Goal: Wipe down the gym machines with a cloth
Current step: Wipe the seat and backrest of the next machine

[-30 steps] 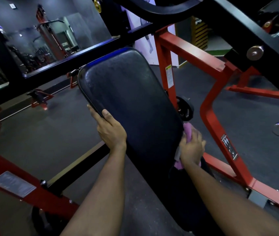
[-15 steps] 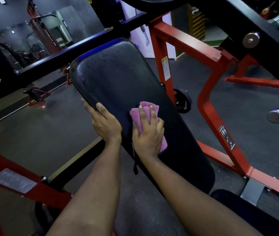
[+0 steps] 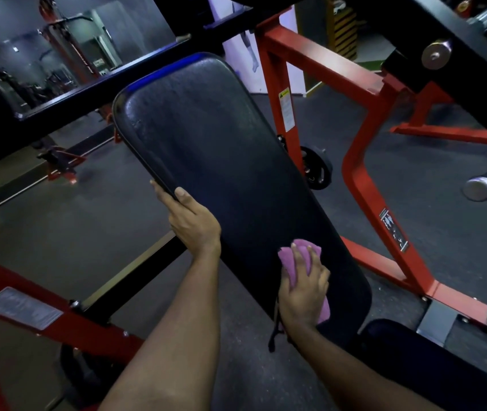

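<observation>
The left hand (image 3: 193,222) grips the pad (image 3: 221,173) edge to steady it, while the right hand (image 3: 304,289) presses the cloth (image 3: 288,258) flat on the pad's lower end.

The black back pad (image 3: 221,173) is gripped at its left edge by the left hand (image 3: 191,223), thumb laid on its face. A pink cloth (image 3: 288,259) is pressed against the pad's lower part under the right hand (image 3: 304,289). A red frame (image 3: 366,185) is seen behind
</observation>
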